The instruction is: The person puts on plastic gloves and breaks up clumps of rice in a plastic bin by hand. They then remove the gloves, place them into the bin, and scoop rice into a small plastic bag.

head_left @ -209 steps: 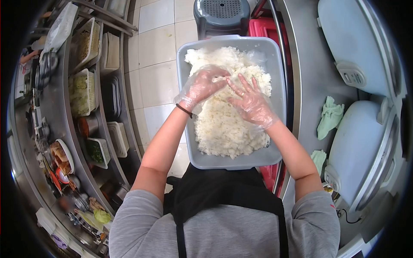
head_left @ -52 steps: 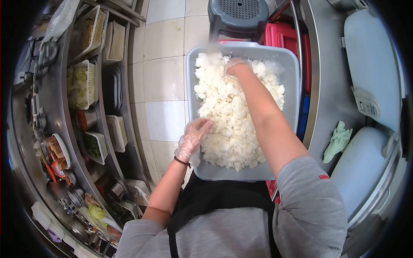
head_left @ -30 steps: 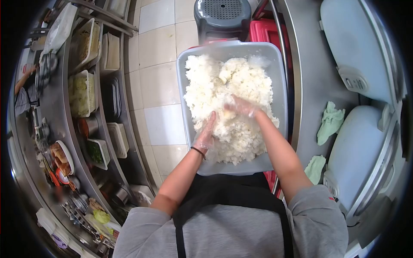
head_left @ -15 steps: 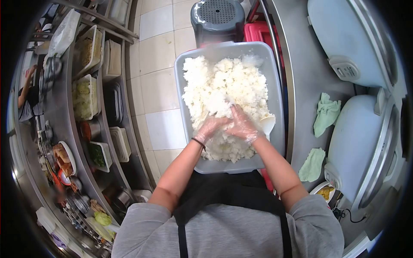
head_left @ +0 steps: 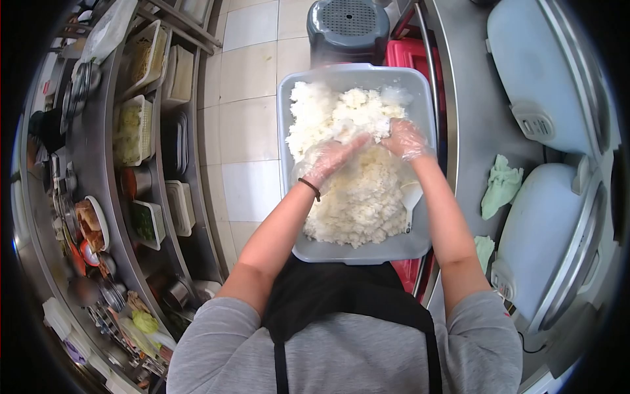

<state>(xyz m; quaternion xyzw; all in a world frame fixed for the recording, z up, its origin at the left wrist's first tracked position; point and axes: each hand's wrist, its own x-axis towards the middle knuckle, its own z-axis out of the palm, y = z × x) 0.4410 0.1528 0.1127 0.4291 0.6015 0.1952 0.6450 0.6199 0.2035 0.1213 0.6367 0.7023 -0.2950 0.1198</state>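
Observation:
A grey plastic tub (head_left: 287, 111) holds a large heap of cooked white rice (head_left: 357, 210). Both my hands wear clear plastic gloves and work in this rice. My left hand (head_left: 333, 157) lies across the middle of the heap, open, its fingers stretched to the right. Against the rice at the tub's right side, my right hand (head_left: 403, 139) has its fingers bent in around some rice; its fingertips are partly hidden. A white rice paddle (head_left: 411, 202) lies at the right edge of the heap, below my right hand.
A grey stool (head_left: 348, 23) stands beyond the tub. On the right, a steel counter (head_left: 469, 131) carries two large light-blue cookers (head_left: 535, 72) and green cloths (head_left: 503, 187). Left are steel shelves with food containers (head_left: 134, 131). Tiled floor (head_left: 249, 131) lies between.
My hands have moved apart from near each other at the heap's middle. The right one went up and to the right, uncovering the paddle; the left shifted up slightly. The view has shifted somewhat.

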